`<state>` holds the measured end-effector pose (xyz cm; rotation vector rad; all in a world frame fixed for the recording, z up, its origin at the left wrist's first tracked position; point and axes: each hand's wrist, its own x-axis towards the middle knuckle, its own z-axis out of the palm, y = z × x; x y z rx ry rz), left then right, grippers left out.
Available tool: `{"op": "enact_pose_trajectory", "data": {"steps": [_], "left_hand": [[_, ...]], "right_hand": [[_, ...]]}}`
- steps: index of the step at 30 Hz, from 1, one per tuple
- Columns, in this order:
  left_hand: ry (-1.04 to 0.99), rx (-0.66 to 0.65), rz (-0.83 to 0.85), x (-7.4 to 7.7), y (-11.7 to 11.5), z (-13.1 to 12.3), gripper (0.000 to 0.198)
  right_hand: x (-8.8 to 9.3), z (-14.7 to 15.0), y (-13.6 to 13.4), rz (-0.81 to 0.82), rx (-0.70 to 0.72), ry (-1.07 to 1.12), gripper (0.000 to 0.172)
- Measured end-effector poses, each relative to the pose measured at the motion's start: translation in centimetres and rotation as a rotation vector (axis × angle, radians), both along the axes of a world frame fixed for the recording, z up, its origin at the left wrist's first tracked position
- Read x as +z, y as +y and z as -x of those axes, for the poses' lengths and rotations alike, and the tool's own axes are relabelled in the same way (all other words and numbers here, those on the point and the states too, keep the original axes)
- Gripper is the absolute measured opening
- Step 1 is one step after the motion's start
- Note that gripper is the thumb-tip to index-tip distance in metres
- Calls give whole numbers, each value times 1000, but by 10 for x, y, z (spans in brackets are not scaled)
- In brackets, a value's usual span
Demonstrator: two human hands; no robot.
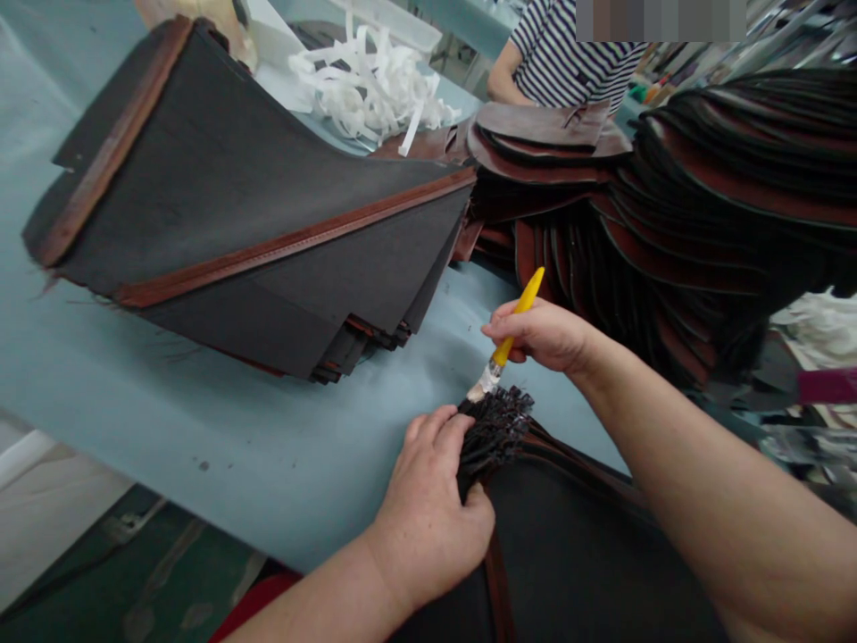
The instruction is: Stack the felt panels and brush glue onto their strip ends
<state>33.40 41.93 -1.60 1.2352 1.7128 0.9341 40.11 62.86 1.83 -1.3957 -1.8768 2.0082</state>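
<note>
My right hand [539, 332] grips a paintbrush [520, 308] by its yellow handle. White stuff coats the ferrule and bristles, which touch the gathered dark ends of a stack of leather pieces [499, 429]. Around the near side of that bundle, my left hand [432, 500] is wrapped, with the fingers on top and the thumb below. The rest of these black pieces [589, 545], with a brown strip along one edge, spreads out towards me. Another stack of black pieces with brown stitched strips [268, 196] lies on the table to the left.
The blue-grey table [281, 446] runs under everything. At the right are large fanned piles of brown and black leather pieces [696, 232]. A heap of white strips [371, 85] sits at the back. Across the table is a person in a striped shirt [569, 58].
</note>
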Motion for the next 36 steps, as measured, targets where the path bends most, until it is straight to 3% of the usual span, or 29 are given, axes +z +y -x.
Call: {"op": "enact_pose_trajectory", "data": {"steps": [5,8,11,15,22,26,30,33,36], "left_hand": [[-32,21,13,-1,1,2,54],[-110,33,82,0,4,5,59],[-229,91,218,2,5,10,78],[-390,144,326,7,1,19,87],[-597,42,481,15,4,23,69],[-611,31,609,12,13,17,51],[-594,19,686,11,17,14,50],[-585,-32,751,6,21,18,50],[-573,-21,722,-8,33,29,51]], "right_hand": [[19,-23,12,-113,-369,87,27],[31,-40,4,-3,-530,221,27],[44,-63,-12,144,-612,343,31],[61,-106,-45,237,-703,488,25],[70,-189,-139,178,-959,683,23],[80,-250,-196,-19,-1210,574,17],[88,-321,-249,-286,-1555,334,13],[77,-368,-278,-406,-1744,164,20],[55,-403,-291,-505,-1842,-54,20]]}}
